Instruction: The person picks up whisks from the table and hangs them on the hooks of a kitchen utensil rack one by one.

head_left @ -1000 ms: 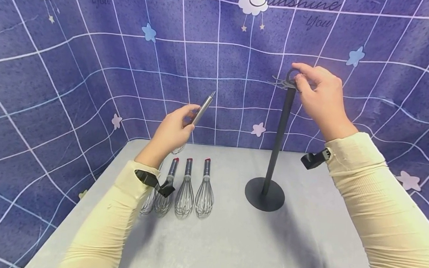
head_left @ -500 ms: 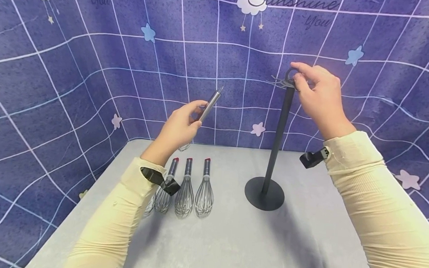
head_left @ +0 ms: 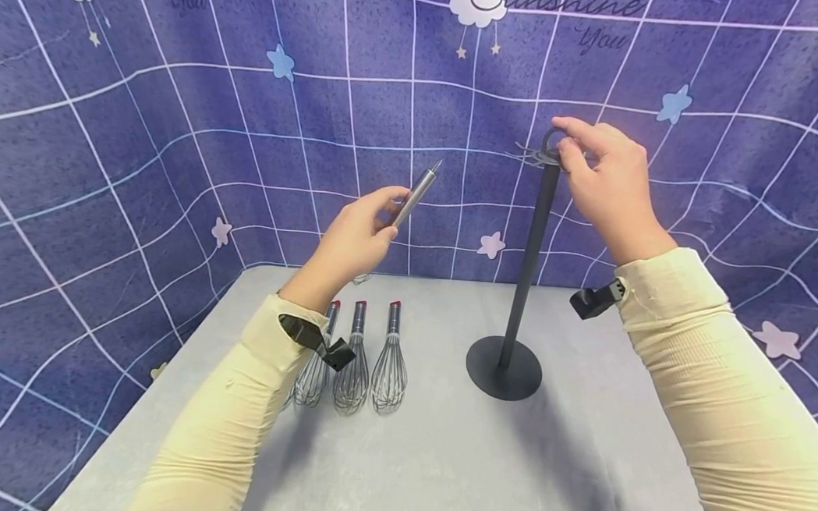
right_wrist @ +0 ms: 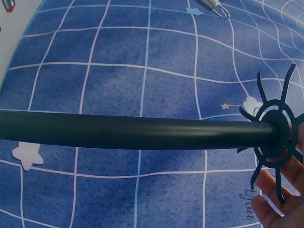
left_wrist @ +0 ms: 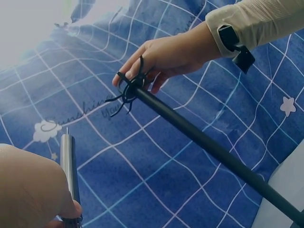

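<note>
My left hand point(head_left: 354, 240) grips the steel handle of a whisk point(head_left: 416, 197) above the table. The handle tilts up to the right, its wire loop end uppermost; most of its wires are hidden behind the hand. In the left wrist view the whisk handle point(left_wrist: 69, 161) shows beside the thumb. A black stand point(head_left: 532, 255) with a round base stands to the right. My right hand point(head_left: 614, 170) pinches the ring at its top, just above the curved hooks point(head_left: 533, 155). These hooks fan out round the pole in the right wrist view, with the right-hand fingers point(right_wrist: 268, 211) behind and below them.
Several whisks with red-tipped handles, such as the rightmost whisk point(head_left: 391, 372), lie in a row on the grey table point(head_left: 432, 460). My left forearm partly covers the row's left end. A blue grid-patterned cloth point(head_left: 305, 108) hangs behind and at the sides.
My left hand has carried the whisk rightward and slightly up, closer to the stand's hooks. My right hand keeps its hold on the top ring, and the stand stays put.
</note>
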Action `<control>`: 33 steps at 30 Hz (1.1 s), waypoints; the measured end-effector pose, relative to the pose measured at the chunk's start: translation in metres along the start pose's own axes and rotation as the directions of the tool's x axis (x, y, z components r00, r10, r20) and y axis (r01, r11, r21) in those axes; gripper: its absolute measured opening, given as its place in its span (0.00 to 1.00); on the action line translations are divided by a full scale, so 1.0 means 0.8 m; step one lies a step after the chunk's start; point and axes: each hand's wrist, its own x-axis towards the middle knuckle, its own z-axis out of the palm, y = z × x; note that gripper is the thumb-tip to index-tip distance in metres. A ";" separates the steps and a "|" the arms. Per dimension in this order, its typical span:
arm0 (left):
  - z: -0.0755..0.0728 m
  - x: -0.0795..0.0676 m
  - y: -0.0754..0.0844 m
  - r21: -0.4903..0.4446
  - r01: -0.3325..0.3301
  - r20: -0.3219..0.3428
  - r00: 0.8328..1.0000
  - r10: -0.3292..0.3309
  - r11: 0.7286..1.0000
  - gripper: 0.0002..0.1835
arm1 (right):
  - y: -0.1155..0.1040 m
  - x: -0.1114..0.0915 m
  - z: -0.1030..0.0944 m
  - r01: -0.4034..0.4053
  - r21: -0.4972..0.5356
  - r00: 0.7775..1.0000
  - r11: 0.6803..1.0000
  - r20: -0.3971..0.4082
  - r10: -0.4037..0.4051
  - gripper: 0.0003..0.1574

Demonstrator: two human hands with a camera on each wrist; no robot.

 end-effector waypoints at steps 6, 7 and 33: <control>0.002 0.004 0.008 -0.008 -0.019 0.001 1.000 0.019 1.000 0.29 | -0.002 0.001 0.000 0.001 0.000 1.000 1.000 0.001 -0.001 0.20; 0.002 0.004 0.009 -0.005 -0.023 0.000 1.000 0.023 1.000 0.29 | -0.002 0.001 0.000 0.000 0.001 1.000 1.000 0.001 0.000 0.20; 0.013 0.016 0.043 0.021 -0.055 0.040 0.998 0.054 0.998 0.29 | -0.002 -0.001 0.000 -0.009 0.012 1.000 1.000 0.010 0.008 0.20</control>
